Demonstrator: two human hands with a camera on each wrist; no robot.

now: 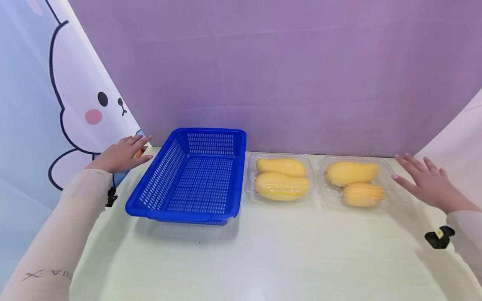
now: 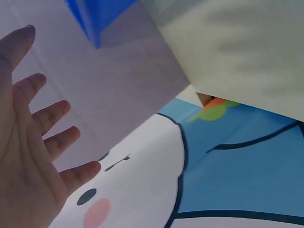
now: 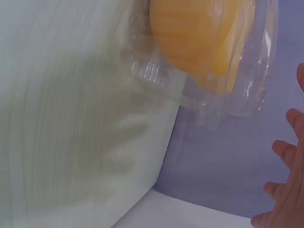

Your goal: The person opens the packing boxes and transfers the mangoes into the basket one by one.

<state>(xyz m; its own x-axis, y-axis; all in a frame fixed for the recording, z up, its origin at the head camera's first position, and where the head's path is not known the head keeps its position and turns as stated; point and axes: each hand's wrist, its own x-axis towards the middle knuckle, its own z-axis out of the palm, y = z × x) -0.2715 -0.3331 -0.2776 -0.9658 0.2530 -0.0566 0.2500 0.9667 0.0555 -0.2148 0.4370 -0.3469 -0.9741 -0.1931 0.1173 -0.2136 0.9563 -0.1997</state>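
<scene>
My left hand [image 1: 121, 155] hovers beside the left rim of a blue plastic basket [image 1: 241, 175], its fingers spread and holding nothing. In the left wrist view the same hand [image 2: 35, 137] shows separated fingers, with a corner of the basket [image 2: 97, 23] above. Off to the right, my right hand [image 1: 429, 184] is held up with fingers apart, just beyond a clear plastic box of yellow mangoes [image 1: 352, 173]. The right wrist view has that hand [image 3: 287, 175] apart from the box [image 3: 190, 38]. A second clear box of mangoes [image 1: 282, 186] stands between the basket and the first box.
A pale table [image 1: 286, 251] carries the basket and both boxes along its far side. Behind it hangs a purple cloth [image 1: 278, 75]. At the left is a cloth printed with a cartoon rabbit [image 1: 80, 83], and a white cloth [image 1: 455, 138] hangs at the right.
</scene>
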